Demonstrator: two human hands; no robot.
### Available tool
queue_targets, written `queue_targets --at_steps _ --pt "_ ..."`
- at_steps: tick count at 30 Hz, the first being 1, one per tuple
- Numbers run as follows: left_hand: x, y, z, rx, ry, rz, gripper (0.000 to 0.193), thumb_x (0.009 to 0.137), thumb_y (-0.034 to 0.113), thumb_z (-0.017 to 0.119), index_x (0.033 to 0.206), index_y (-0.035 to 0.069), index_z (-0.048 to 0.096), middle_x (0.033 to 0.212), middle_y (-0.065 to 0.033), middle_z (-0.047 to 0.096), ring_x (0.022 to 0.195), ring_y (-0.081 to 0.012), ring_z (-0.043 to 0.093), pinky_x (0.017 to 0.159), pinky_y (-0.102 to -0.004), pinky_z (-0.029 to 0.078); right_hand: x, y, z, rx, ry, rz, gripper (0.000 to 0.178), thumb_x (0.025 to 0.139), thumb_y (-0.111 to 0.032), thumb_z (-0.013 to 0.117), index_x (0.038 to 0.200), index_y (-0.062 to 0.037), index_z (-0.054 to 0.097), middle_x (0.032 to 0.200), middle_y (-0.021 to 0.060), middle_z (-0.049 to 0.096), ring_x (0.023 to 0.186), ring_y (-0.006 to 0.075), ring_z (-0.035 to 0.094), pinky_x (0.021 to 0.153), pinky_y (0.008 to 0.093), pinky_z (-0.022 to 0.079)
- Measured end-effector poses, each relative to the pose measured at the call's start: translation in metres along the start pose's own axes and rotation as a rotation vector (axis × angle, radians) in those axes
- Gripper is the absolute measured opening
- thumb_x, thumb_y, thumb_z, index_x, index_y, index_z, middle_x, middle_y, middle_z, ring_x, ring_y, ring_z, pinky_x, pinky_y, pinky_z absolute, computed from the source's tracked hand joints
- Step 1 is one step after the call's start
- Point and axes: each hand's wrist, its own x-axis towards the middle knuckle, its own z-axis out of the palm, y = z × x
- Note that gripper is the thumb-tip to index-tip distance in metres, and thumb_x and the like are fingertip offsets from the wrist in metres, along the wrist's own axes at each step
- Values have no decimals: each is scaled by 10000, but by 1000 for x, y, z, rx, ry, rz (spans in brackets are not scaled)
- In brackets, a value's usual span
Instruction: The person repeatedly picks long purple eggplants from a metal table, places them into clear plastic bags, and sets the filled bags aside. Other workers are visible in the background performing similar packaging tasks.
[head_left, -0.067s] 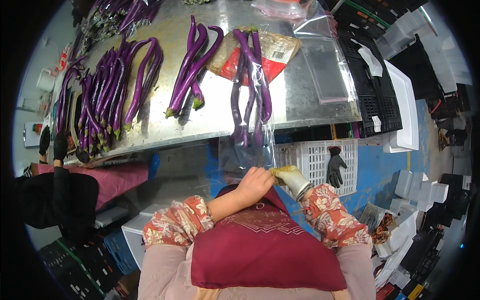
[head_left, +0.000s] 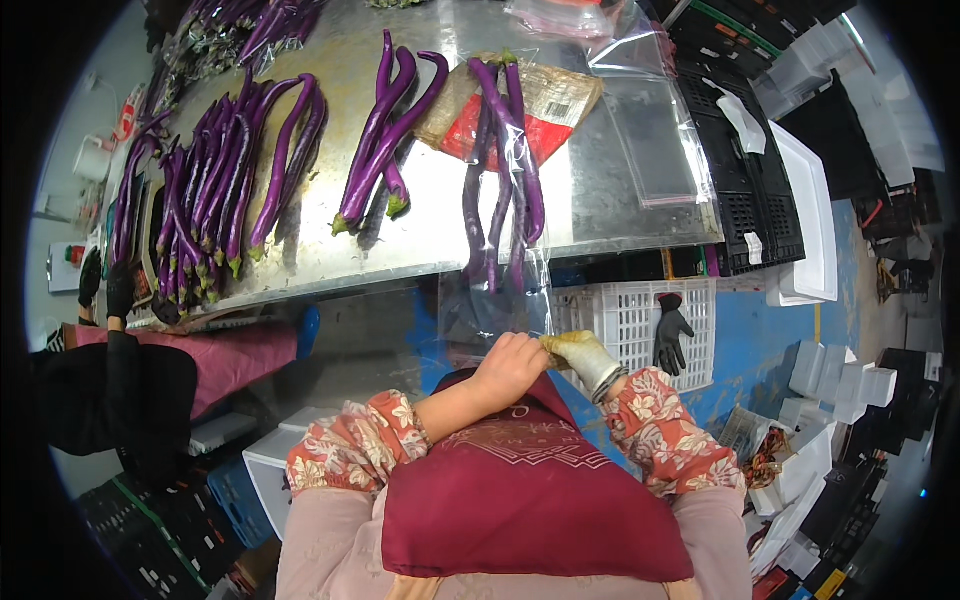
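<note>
A clear plastic bag (head_left: 495,322) with several long purple eggplants (head_left: 520,165) inside lies on the metal table, its near end hanging over the front edge. At that near end my bare left hand (head_left: 510,370) is closed, fingers curled on the film. Right beside it my right hand (head_left: 582,357), in a pale, yellow-stained glove, pinches the bag's edge. Under the bagged eggplants is a brown and red package (head_left: 562,105). To its left rests a loose group of eggplants (head_left: 375,145), and farther left a larger pile (head_left: 205,190).
Flat clear bags (head_left: 655,150) lie at the table's right, next to black crates (head_left: 740,190). Below the edge stands a white basket (head_left: 625,325) with a dark glove (head_left: 672,335) hanging on it. A person in black sleeves (head_left: 120,370) works at the far left.
</note>
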Motion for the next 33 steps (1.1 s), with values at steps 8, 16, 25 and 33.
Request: queue_targets --at_steps 8,16,25,33 --pt "-106 -33 -45 -601 253 -797 91 818 131 589 843 64 533 780 -42 550 726 -160 526 650 -299 432 7 2 -14 -159 -156 -78 242 871 -178 566 817 50 625 748 93 647 660 130 583 632 232 458" --pt "-373 -128 -52 18 249 -1356 209 800 254 646 823 54 587 673 -29 574 617 -154 553 557 -289 420 11 6 -22 -271 -255 -123 272 900 -206 521 883 46 620 845 103 658 801 135 611 744 240 465" --pt "-169 -121 -108 463 -491 -808 633 715 175 655 1295 107 412 1249 -96 479 1164 -252 446 948 -374 354 4 -14 -36 -1411 367 -1007 724 725 -277 675 1326 -44 347 1322 170 402 1210 349 395 960 415 351" --pt "-63 -109 -65 498 -129 19 570 737 217 617 1275 237 431 1363 -45 382 1286 -236 317 1059 -480 191 38 -28 -9 -1618 -178 -1395 548 748 -155 605 1271 -143 443 1316 115 427 1167 280 464 921 405 396"
